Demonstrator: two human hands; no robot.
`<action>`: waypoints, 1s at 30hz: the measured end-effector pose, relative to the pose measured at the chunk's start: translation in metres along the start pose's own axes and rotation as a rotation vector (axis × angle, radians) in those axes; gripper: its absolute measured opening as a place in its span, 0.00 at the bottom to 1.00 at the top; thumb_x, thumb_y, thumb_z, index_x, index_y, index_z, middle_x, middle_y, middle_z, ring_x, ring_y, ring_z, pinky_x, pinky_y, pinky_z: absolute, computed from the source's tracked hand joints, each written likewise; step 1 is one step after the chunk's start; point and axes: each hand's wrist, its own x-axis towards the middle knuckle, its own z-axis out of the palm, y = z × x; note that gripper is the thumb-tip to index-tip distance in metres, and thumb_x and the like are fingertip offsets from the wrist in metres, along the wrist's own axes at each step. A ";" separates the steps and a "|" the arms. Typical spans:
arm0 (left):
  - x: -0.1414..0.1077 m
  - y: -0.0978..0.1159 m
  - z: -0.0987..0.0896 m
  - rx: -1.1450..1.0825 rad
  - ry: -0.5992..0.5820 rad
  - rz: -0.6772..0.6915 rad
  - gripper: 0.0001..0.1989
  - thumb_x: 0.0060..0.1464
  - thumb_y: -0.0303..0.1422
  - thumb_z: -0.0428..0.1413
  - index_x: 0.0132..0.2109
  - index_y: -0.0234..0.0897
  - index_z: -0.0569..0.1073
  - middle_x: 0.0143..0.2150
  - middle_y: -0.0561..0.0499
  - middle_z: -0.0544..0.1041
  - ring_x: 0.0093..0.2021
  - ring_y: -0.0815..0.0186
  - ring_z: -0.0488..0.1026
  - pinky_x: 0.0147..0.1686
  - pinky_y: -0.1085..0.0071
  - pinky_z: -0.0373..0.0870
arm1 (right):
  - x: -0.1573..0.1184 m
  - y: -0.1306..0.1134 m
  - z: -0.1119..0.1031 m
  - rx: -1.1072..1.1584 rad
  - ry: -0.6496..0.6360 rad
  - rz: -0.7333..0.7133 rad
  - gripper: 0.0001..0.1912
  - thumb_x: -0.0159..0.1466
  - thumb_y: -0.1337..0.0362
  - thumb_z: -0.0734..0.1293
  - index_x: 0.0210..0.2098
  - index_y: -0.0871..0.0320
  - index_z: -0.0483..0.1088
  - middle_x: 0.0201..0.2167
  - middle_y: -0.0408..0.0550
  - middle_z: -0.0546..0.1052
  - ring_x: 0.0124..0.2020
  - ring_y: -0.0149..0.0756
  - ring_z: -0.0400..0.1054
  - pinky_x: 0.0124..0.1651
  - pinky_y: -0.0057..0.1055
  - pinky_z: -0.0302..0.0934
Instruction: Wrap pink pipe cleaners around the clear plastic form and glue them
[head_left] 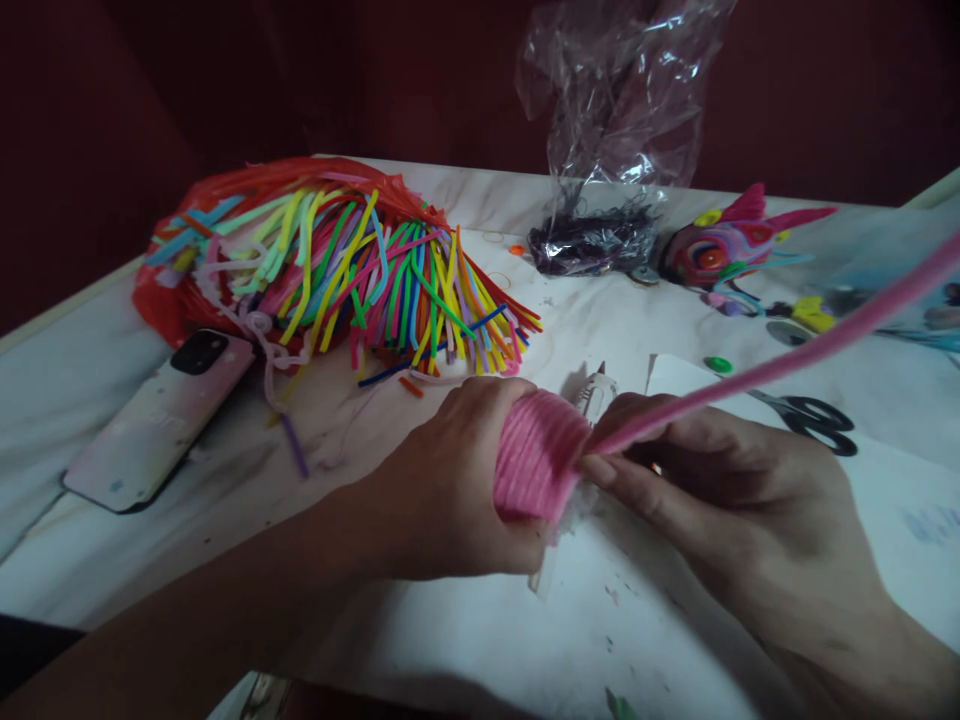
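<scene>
My left hand [457, 480] is closed around a rounded form wrapped in rows of pink pipe cleaner [536, 455]. Thumb and fingers of my right hand [720, 500] pinch a long pink pipe cleaner strand [780, 370] right at the form's edge. From there the strand's free length runs up to the right, out of view. Beneath and behind the wrapped form lies a pale glue gun [598, 395], partly hidden by my hands. What the pink rows are wound on is mostly covered by them and my left palm.
A red plastic bag [161, 295] spills many-coloured pipe cleaners [420, 290] at the back left, beside a phone [161, 425]. Black-handled scissors [814, 415] lie on white paper [907, 490] at right. Behind them are a colourful fish-like figure [720, 250] and a clear bag [622, 110] with dark contents.
</scene>
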 end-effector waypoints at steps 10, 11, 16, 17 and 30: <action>-0.005 0.003 -0.001 0.015 0.007 -0.019 0.31 0.37 0.31 0.55 0.52 0.36 0.57 0.51 0.43 0.63 0.51 0.54 0.61 0.49 0.55 0.62 | 0.002 -0.001 0.003 0.036 -0.049 0.004 0.07 0.68 0.79 0.60 0.41 0.65 0.66 0.39 0.48 0.61 0.40 0.32 0.60 0.44 0.15 0.61; -0.005 0.004 -0.002 0.018 0.005 -0.021 0.30 0.37 0.31 0.55 0.51 0.36 0.57 0.51 0.43 0.63 0.51 0.54 0.62 0.49 0.55 0.62 | 0.003 -0.001 0.003 0.041 -0.060 0.006 0.07 0.68 0.80 0.60 0.41 0.66 0.66 0.39 0.48 0.61 0.40 0.31 0.60 0.44 0.15 0.61; -0.006 0.005 -0.003 0.024 0.012 -0.004 0.29 0.37 0.29 0.54 0.50 0.35 0.58 0.50 0.43 0.63 0.51 0.56 0.62 0.50 0.57 0.62 | 0.003 -0.002 0.002 0.024 -0.071 0.033 0.05 0.68 0.78 0.61 0.40 0.67 0.66 0.36 0.47 0.61 0.37 0.29 0.60 0.40 0.11 0.60; -0.006 0.004 -0.002 0.025 0.012 0.001 0.29 0.37 0.29 0.54 0.50 0.35 0.58 0.49 0.43 0.63 0.50 0.56 0.62 0.50 0.57 0.62 | 0.004 -0.003 0.002 0.017 -0.068 0.044 0.04 0.68 0.77 0.61 0.40 0.67 0.66 0.35 0.48 0.61 0.36 0.28 0.60 0.38 0.11 0.59; -0.006 0.004 -0.004 0.036 -0.003 -0.006 0.29 0.37 0.31 0.54 0.50 0.35 0.58 0.50 0.42 0.62 0.51 0.54 0.61 0.51 0.56 0.60 | 0.008 -0.005 -0.001 0.026 -0.089 0.180 0.09 0.68 0.68 0.63 0.34 0.70 0.65 0.31 0.48 0.61 0.32 0.26 0.58 0.35 0.10 0.57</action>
